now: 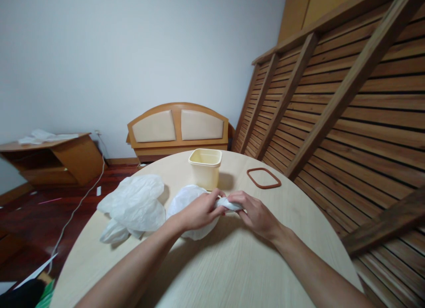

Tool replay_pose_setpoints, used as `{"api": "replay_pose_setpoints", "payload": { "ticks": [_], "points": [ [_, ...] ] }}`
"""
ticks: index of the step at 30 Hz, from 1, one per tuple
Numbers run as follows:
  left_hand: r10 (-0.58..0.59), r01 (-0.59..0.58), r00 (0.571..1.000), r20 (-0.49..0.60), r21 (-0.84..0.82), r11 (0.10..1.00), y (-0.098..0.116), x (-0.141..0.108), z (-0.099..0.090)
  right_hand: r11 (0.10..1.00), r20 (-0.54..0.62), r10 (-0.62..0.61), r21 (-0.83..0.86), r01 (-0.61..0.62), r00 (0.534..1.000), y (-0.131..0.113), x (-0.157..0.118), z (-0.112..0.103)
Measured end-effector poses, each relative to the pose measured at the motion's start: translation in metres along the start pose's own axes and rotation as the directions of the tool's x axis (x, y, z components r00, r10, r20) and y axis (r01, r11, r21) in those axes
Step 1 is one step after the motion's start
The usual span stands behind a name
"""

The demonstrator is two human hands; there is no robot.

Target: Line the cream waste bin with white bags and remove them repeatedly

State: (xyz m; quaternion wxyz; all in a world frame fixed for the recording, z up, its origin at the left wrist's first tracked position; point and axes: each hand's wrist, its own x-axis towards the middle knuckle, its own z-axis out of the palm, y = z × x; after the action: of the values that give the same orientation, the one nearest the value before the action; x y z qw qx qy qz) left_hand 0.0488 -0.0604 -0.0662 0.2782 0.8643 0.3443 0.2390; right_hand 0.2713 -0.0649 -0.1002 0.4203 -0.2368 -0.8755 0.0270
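Note:
A white plastic bag (187, 197) puffs out under and beyond my left wrist, its neck drawn into a twisted strand. My left hand (202, 209) is closed on that strand near the puffed part. Closer to the strand's other end, my right hand (254, 213) pinches it between thumb and fingers. Just behind my hands stands a pale yellow square bin (206, 173), open at the top. Left of it lies a second, crumpled white plastic bag (136, 206). A reddish-brown rounded square ring (264, 186) rests flat at the right.
All of this is on a round light wood table (232, 272). A slatted wooden frame (358, 122) leans close along its right side. Behind stands a padded headboard (179, 126); at the left is a low wooden cabinet (66, 162), with a white cable (79, 202) trailing over the floor.

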Motion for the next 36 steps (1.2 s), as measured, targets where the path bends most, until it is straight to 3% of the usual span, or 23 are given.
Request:
{"api": "replay_pose_setpoints", "payload": {
  "ticks": [6,16,20,29,36],
  "points": [
    [-0.039,0.039,0.999,0.013,-0.052,0.998,-0.004,0.002,0.003,0.993,-0.029,0.043,0.111,-0.04,0.999,0.0,-0.001,-0.002],
    [-0.06,0.066,0.998,0.03,-0.299,0.952,0.001,0.002,0.005,0.996,-0.232,0.084,0.019,-0.082,0.969,-0.001,0.001,0.0],
    [-0.073,0.073,0.997,0.015,-0.357,0.931,-0.002,0.004,0.008,0.997,-0.227,0.072,-0.001,-0.074,0.971,-0.006,0.003,0.001],
    [-0.044,0.051,0.999,0.03,-0.277,0.959,0.003,0.006,0.007,0.999,-0.214,0.039,0.043,-0.03,0.976,-0.008,0.003,0.001],
    [-0.003,0.015,0.999,0.036,-0.323,0.946,0.003,0.005,0.006,0.992,-0.312,0.103,0.1,-0.076,0.944,0.001,0.001,0.006]
  ]
}}
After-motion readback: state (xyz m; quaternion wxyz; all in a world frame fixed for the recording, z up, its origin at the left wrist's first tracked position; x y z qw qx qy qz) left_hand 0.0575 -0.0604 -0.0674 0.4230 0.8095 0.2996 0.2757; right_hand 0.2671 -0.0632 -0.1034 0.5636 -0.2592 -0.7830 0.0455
